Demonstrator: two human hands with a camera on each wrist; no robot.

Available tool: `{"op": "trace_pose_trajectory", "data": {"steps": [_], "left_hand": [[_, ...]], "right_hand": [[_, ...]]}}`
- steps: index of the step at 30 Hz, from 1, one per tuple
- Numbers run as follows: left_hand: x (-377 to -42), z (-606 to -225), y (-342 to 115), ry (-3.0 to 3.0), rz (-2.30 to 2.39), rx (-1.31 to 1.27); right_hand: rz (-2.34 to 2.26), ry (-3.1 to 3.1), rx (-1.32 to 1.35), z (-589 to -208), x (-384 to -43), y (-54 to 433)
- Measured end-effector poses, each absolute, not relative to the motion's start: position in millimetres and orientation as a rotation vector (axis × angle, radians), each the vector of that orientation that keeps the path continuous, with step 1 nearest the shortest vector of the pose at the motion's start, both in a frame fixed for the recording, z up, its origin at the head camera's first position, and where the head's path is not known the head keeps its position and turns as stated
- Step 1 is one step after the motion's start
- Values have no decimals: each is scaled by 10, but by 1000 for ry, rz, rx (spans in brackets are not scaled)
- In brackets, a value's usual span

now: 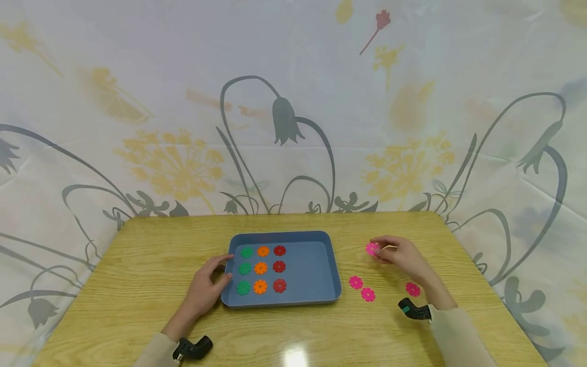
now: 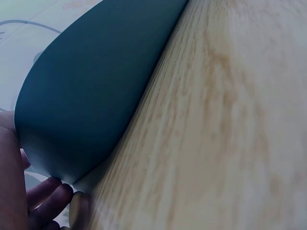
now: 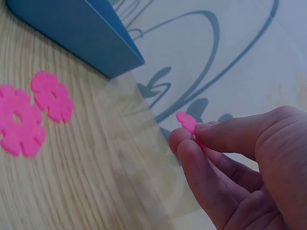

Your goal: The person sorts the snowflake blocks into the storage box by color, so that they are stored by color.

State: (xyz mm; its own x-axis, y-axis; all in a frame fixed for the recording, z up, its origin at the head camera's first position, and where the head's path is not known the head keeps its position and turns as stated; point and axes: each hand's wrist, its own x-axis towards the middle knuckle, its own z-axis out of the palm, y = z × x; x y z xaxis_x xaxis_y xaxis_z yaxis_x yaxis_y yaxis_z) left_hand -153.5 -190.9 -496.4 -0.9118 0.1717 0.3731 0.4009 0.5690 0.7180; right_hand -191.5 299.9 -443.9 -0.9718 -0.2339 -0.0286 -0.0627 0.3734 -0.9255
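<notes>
A blue rectangular tray stands on the table, with green, orange and red notched plastic discs lined up in three columns in its left and middle part. At the tray's left wall, my left hand grips the rim; the left wrist view shows fingers against the wall's outer side. Right of the tray, my right hand pinches a pink notched disc between thumb and fingertips, raised above the table. Two pink discs lie between tray and right hand.
Another pink disc lies near the right wrist. The wooden table reaches back to a patterned cloth hanging behind it. Each wrist carries a black camera band.
</notes>
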Motion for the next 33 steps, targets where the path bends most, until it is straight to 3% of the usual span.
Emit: {"op": "trace_pose_trajectory", "data": {"steps": [33], "left_hand": [[-1534, -4981, -1909, -2543, -1282, -466]], "right_hand": [[-1624, 2402, -495, -4337, -2301, 2150]]}}
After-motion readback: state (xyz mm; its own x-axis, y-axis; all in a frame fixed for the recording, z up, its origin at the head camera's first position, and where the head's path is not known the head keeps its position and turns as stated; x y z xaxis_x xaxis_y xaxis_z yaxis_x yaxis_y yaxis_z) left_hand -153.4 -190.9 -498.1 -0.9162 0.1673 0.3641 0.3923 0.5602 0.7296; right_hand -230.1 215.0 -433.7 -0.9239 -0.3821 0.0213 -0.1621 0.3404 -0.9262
